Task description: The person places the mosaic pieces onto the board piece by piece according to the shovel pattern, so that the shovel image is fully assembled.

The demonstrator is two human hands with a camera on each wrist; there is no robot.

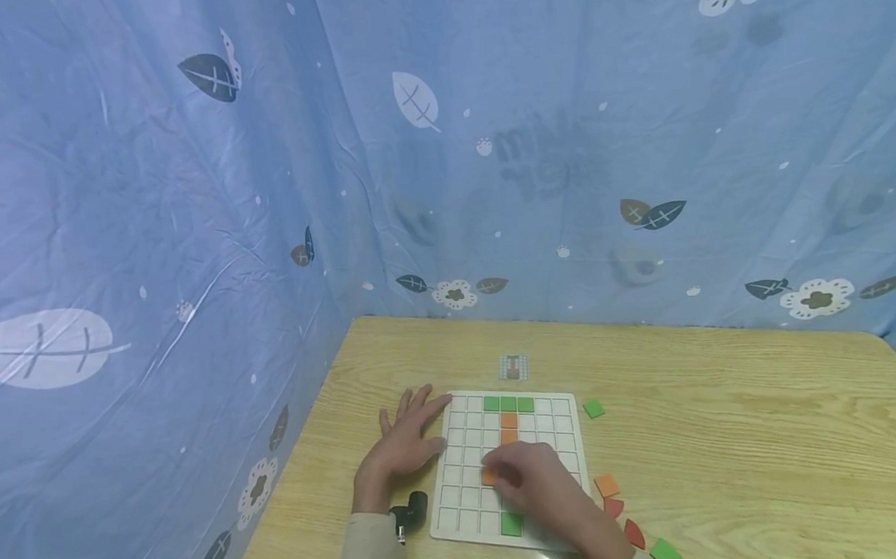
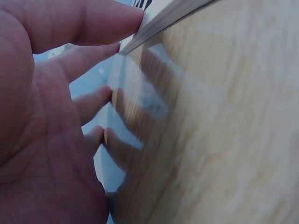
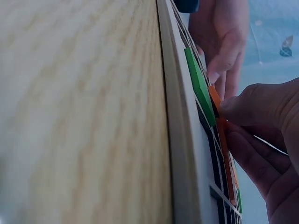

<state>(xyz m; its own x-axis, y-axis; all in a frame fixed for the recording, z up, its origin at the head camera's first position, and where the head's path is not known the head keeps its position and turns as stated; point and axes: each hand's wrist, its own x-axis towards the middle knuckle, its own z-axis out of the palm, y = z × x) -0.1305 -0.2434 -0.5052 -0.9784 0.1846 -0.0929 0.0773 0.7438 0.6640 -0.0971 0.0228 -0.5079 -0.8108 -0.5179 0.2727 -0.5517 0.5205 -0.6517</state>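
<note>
Right hand (image 1: 535, 482): thumb and fingers pinch an orange square tile (image 1: 489, 476) at the lower middle of a white gridded board (image 1: 471, 457), hiding some cells. Left hand (image 1: 403, 444): fingers spread, grasping nothing, thumb touching the board's left edge; black camera (image 1: 411, 511) by that wrist. On the board: three green tiles (image 1: 508, 404) in the far row, two orange tiles (image 1: 508, 420) nearer, a green tile (image 1: 511, 523) near the front. Right of it, on the wood-grain counter (image 1: 740, 433): loose green squares (image 1: 593, 408), an orange square (image 1: 607, 485), red wedges (image 1: 634, 534). Beyond: a grid-printed card (image 1: 513, 367). Blue leaf-and-flower curtains (image 1: 513, 51) left and behind; faint lettering (image 1: 548, 158), unreadable.
</note>
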